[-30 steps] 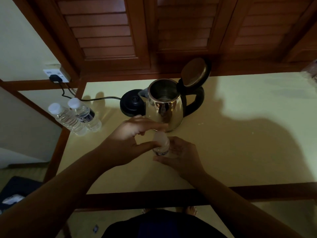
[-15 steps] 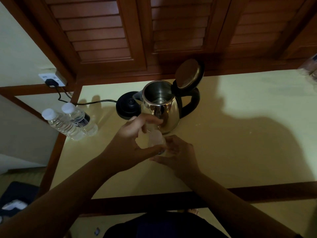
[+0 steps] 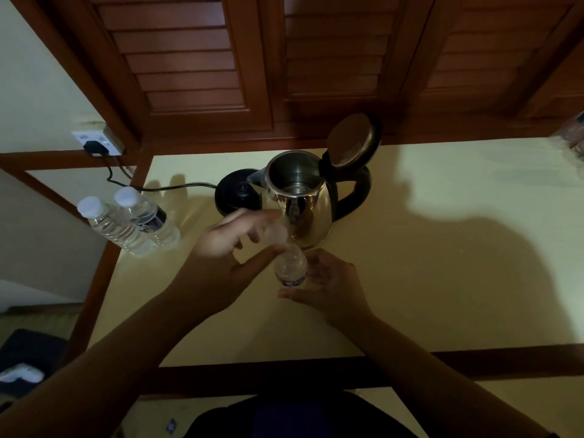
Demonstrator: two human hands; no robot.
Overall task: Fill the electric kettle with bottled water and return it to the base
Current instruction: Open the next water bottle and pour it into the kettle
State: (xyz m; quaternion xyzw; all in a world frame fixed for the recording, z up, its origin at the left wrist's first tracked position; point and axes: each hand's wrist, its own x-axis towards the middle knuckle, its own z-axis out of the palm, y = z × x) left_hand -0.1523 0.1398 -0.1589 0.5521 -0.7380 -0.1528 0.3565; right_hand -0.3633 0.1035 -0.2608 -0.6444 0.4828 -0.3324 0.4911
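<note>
1. The right hand curls round the body of a small clear plastic water bottle standing near the front of the pale yellow tabletop, steadying it so the top can be worked.
2. The left hand pinches a blurred whitish bottle cap between thumb and fingertips, just above the bottle's neck; whether it is fully off is unclear.
3. The shiny steel electric kettle stands just behind the hands, off its round black base, which lies touching or just beside it at its left; its hinged lid stands open, ready for pouring.
4. Two sealed clear bottles wait at the left edge, likely spares.
</note>
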